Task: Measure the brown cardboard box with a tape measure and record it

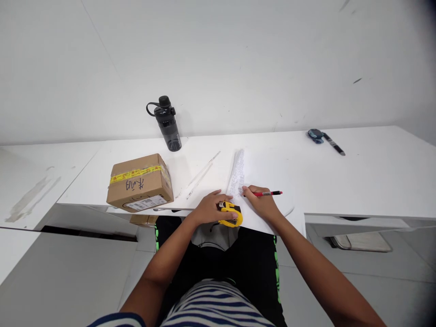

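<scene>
Head view: a taped cardboard box is set at the table's front edge, a black bottle near the back edge. Farther right, at the front edge, a yellow tape measure is gripped by the left hand's curled fingers; beside it, over handwritten paper, a red pen is pinched by the nearly closed right hand.

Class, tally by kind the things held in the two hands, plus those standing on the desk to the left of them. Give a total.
Tape measure: 1
Red pen: 1
Cardboard box: 1
Bottle: 1
Total: 4
</scene>
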Demonstrator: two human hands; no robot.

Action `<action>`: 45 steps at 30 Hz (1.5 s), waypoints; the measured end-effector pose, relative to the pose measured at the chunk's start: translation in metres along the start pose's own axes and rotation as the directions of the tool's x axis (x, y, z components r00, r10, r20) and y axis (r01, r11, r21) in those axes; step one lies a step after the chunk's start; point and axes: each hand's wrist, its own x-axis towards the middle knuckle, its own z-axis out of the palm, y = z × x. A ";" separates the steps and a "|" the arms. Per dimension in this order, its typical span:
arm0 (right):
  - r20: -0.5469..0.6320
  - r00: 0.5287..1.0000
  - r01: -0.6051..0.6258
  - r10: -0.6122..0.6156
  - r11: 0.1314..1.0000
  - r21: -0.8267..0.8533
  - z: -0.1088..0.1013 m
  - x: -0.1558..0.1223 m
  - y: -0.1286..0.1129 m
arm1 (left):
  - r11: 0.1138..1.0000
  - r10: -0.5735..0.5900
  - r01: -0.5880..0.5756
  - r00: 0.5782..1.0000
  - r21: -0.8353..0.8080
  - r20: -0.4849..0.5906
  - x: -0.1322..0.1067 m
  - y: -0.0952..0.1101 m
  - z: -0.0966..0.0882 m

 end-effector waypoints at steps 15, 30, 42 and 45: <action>-0.053 0.999 -0.002 0.001 1.000 -0.011 0.000 -0.003 0.000 | 1.000 0.007 -0.007 1.000 0.020 -0.015 0.000 0.002 0.001; -0.072 0.997 0.001 -0.002 1.000 -0.016 0.000 -0.005 0.004 | 0.999 0.033 -0.033 0.999 0.014 -0.008 0.002 0.000 0.002; -0.085 0.996 -0.029 0.028 1.000 -0.004 -0.003 0.002 0.002 | 0.999 -0.015 0.014 0.999 -0.036 -0.043 0.000 0.003 0.002; -0.132 0.991 0.006 -0.012 0.999 -0.042 -0.004 0.007 -0.001 | 0.990 -0.018 0.010 0.999 -0.140 -0.050 -0.010 0.012 0.003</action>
